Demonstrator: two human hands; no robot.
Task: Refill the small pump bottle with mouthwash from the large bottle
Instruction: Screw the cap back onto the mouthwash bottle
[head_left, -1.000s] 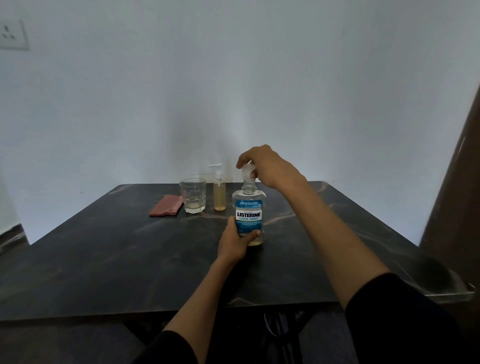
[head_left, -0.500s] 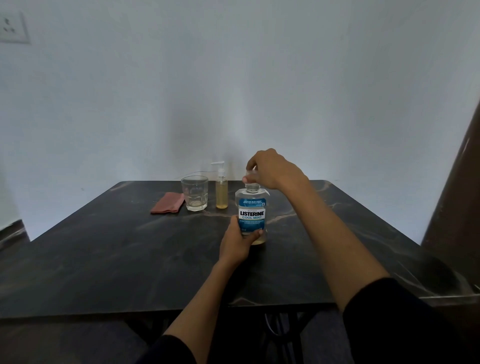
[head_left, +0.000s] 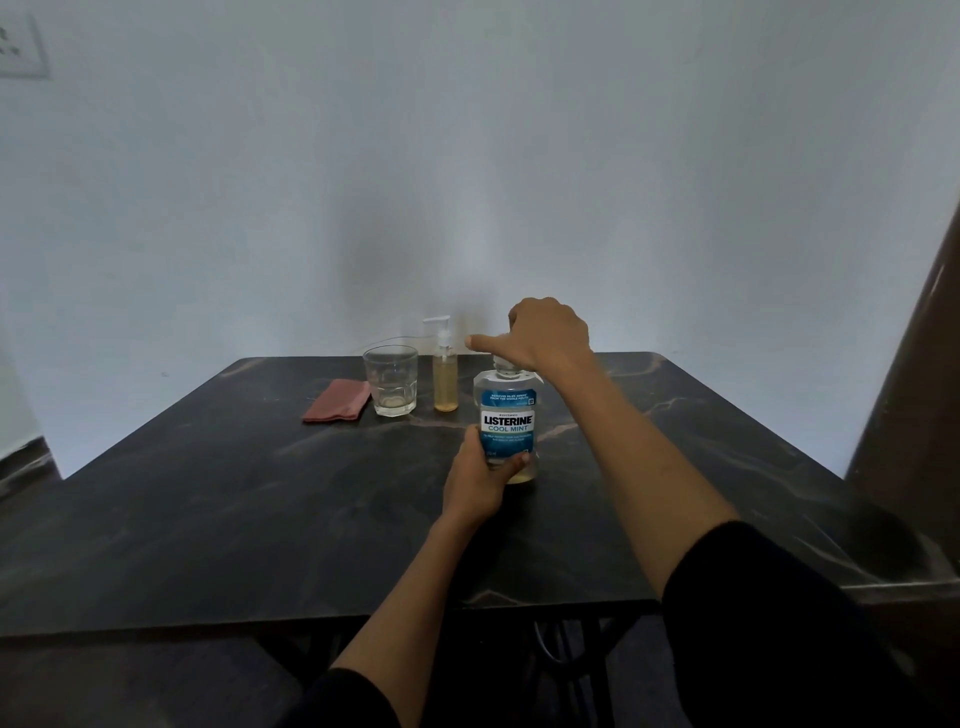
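A person's left hand (head_left: 480, 480) grips the base of the large bottle (head_left: 509, 423) at bench (head_left: 208, 519) centre, apparently steadying it while the right hand (head_left: 545, 335) closes over its cap; the fingers there are clenched on the top, thumb out. The small pump bottle (head_left: 445, 371) stands capped at ten o'clock, beside a glass (head_left: 390, 382) and folded cloth (head_left: 337, 400).
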